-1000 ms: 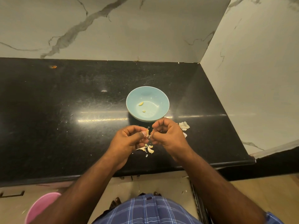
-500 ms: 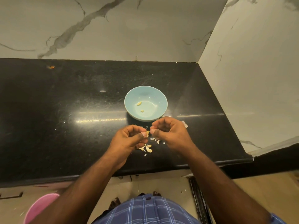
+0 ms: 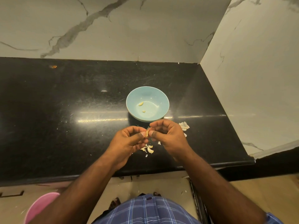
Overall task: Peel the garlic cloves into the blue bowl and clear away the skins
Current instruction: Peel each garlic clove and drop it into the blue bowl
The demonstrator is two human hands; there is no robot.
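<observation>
A light blue bowl [image 3: 161, 97] stands on the black counter [image 3: 64, 126] with two small garlic pieces [image 3: 141, 103] inside. Just in front of it, both hands meet over the counter. My left hand [image 3: 127, 141] and my right hand [image 3: 168, 136] pinch one small garlic clove [image 3: 147, 133] between thumbs and fingertips. Pale skins [image 3: 148, 149] lie on the counter below the hands, and a larger skin [image 3: 184, 126] lies to the right of my right hand.
Marble walls close the counter at the back and on the right. The counter's front edge runs just below my wrists. A pink tub [image 3: 40, 206] sits on the floor at lower left. A small orange speck [image 3: 53, 66] lies far back left.
Both hands stay together on the clove and have shifted only slightly; the right fingers have closed back onto it. The bowl has not moved.
</observation>
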